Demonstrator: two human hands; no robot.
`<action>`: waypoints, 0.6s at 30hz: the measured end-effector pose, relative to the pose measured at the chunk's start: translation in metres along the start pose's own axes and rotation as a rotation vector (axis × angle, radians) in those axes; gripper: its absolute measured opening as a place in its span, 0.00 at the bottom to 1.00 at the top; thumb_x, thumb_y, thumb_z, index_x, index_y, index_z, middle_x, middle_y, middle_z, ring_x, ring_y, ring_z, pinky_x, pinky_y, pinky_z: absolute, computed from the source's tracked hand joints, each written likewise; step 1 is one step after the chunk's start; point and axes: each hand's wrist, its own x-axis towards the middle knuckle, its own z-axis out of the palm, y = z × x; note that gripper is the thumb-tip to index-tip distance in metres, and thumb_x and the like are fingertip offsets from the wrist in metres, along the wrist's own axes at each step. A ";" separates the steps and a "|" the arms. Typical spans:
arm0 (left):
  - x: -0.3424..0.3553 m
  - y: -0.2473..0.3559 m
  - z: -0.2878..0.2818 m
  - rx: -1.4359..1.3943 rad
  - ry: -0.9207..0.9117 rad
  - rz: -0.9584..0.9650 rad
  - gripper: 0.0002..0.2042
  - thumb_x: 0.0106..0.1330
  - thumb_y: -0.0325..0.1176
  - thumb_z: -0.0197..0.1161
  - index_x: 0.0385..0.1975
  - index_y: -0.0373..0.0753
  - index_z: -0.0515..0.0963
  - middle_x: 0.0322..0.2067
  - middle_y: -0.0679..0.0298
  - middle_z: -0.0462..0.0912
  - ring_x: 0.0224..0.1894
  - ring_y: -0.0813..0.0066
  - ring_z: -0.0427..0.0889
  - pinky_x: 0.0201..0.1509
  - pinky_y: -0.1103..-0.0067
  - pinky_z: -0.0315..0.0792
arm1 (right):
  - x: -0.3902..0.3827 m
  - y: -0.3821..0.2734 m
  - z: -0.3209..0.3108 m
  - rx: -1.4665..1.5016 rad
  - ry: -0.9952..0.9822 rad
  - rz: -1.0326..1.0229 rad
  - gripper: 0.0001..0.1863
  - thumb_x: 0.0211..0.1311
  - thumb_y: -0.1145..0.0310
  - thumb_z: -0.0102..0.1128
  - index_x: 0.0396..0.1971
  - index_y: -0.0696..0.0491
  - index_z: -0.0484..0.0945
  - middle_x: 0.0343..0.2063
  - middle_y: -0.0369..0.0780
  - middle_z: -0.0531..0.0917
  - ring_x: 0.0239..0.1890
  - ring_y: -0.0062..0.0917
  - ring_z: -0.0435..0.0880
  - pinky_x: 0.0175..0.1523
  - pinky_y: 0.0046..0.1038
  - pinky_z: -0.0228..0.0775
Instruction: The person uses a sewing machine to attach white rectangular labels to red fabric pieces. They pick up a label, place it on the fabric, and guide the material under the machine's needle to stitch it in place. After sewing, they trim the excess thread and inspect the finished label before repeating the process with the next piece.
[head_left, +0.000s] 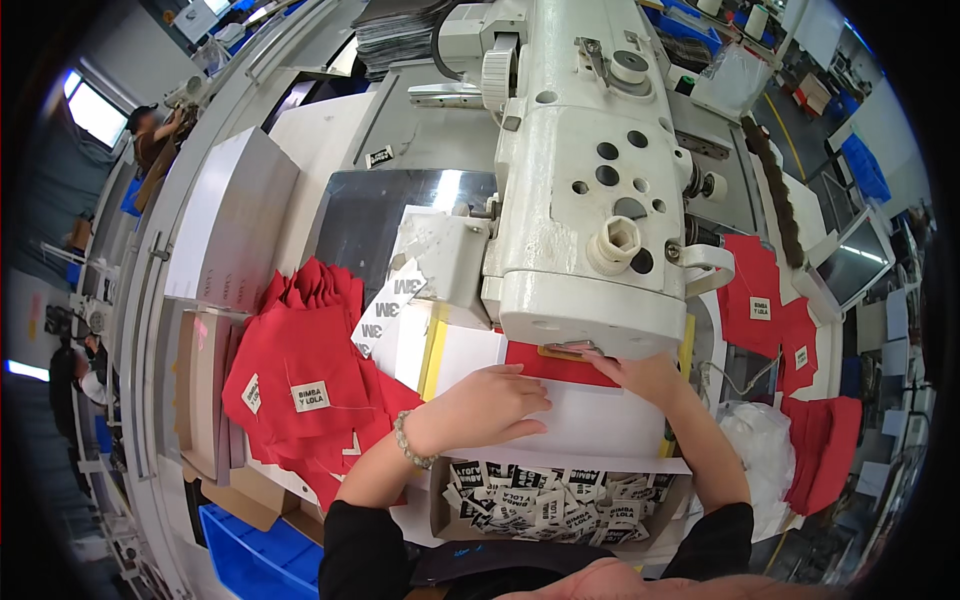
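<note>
A red fabric piece lies under the front of a large white industrial sewing machine, on a white work surface. My right hand reaches in from the right and touches the fabric's right end. Its fingers look stretched out, partly hidden by the machine head. A small metal and yellowish clamp part shows at the fabric's far edge. My left hand rests open and flat near the fabric's left side, holding nothing. Just nearer to me, a cardboard box holds many small black and white labels.
Red fabric pieces with sewn labels are piled at left, beside a white box and an open carton. More labelled red pieces hang at right, above a plastic bag. A blue bin stands lower left.
</note>
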 end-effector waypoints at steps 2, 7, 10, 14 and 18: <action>0.000 0.001 0.000 0.004 -0.020 -0.005 0.15 0.63 0.43 0.59 0.40 0.37 0.79 0.43 0.58 0.81 0.48 0.62 0.79 0.61 0.67 0.68 | 0.010 -0.007 -0.009 -0.008 0.040 -0.028 0.20 0.45 0.69 0.66 0.43 0.51 0.79 0.45 0.38 0.78 0.52 0.35 0.73 0.58 0.39 0.60; 0.003 -0.002 0.000 0.034 -0.033 -0.007 0.14 0.62 0.42 0.61 0.39 0.38 0.79 0.42 0.60 0.81 0.45 0.63 0.79 0.57 0.68 0.69 | 0.024 -0.011 -0.012 0.024 0.078 0.010 0.20 0.49 0.72 0.60 0.47 0.53 0.77 0.45 0.41 0.79 0.55 0.38 0.73 0.65 0.43 0.55; 0.002 0.000 -0.003 0.030 -0.038 -0.037 0.14 0.62 0.42 0.61 0.40 0.38 0.79 0.43 0.61 0.82 0.45 0.63 0.79 0.57 0.69 0.70 | 0.029 -0.013 -0.012 0.052 0.106 0.013 0.19 0.51 0.73 0.58 0.46 0.54 0.77 0.45 0.42 0.79 0.55 0.38 0.73 0.65 0.42 0.56; -0.001 0.005 -0.005 0.034 -0.018 -0.028 0.14 0.62 0.42 0.61 0.41 0.39 0.79 0.43 0.62 0.82 0.44 0.63 0.79 0.55 0.70 0.70 | 0.035 -0.022 -0.017 0.015 0.070 -0.035 0.18 0.51 0.71 0.59 0.44 0.54 0.79 0.45 0.43 0.80 0.54 0.37 0.73 0.64 0.41 0.57; -0.005 0.013 -0.011 0.015 0.012 -0.066 0.14 0.62 0.41 0.62 0.42 0.39 0.79 0.41 0.61 0.83 0.43 0.62 0.80 0.53 0.70 0.70 | 0.041 -0.024 -0.025 0.069 0.026 -0.057 0.16 0.48 0.69 0.62 0.40 0.54 0.80 0.43 0.42 0.79 0.51 0.34 0.75 0.61 0.38 0.59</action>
